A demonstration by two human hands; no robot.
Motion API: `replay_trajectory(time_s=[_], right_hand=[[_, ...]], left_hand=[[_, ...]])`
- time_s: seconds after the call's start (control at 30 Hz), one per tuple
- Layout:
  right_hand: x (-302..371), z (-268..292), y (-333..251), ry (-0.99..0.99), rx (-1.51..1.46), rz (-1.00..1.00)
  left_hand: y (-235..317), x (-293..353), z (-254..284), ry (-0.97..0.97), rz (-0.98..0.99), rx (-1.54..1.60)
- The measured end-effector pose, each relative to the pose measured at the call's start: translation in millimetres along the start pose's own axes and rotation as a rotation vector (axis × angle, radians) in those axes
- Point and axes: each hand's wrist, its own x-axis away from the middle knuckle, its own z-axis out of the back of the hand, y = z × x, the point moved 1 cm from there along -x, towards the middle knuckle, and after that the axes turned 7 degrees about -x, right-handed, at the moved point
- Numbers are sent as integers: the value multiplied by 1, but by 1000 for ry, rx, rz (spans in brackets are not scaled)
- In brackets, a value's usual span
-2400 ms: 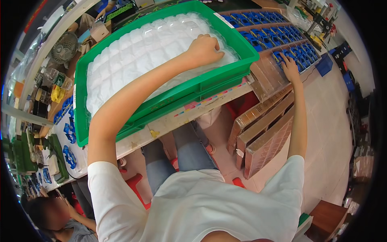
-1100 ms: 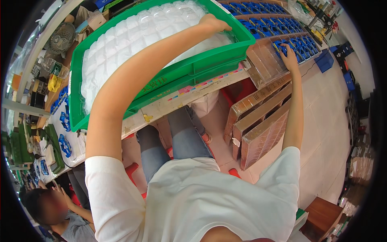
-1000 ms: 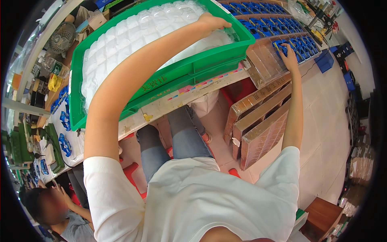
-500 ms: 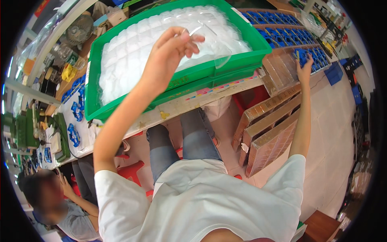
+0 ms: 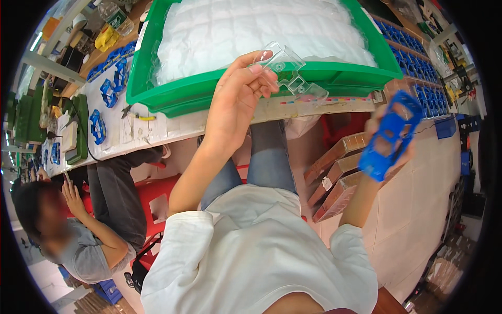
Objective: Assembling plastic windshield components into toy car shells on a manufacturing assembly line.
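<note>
My left hand (image 5: 235,97) pinches a clear molded plastic window piece (image 5: 298,86) between thumb and fingers, in front of the near wall of a green crate (image 5: 183,91). Over on the right, my right hand (image 5: 407,153) grips a blue toy car body shell (image 5: 393,135) with cut-out window openings. The shell is tilted and slightly blurred, and it hides much of that hand. White and clear wrapped layers (image 5: 261,26) fill the crate.
Rows of blue shells (image 5: 413,63) sit in trays at the back right. More blue shells (image 5: 98,127) and pliers (image 5: 137,116) lie on the left of the worktable (image 5: 120,141). Cardboard boxes (image 5: 334,172) stand below on the right. At left sits another person (image 5: 99,240).
My right hand has taken a blue shell from the trays and brought it nearer. My left hand has drawn the clear piece back from above the crate. The view has shifted.
</note>
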Motion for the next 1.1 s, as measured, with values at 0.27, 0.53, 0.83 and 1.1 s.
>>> replay_trajectory(time_s=[0.27,0.53,0.83,1.1], right_hand=[[41,-19,100,225,-58,-278],[83,-13,150,359,77,-586],[93,-28,199,275,335,-748],[108,-24,208,468,-108,-965]], left_hand=[[7,47,57,29,-113,169],[24,118,130,372,-222,254],[27,97,176,544,-210,-496],[26,97,178,292,-426,-156]])
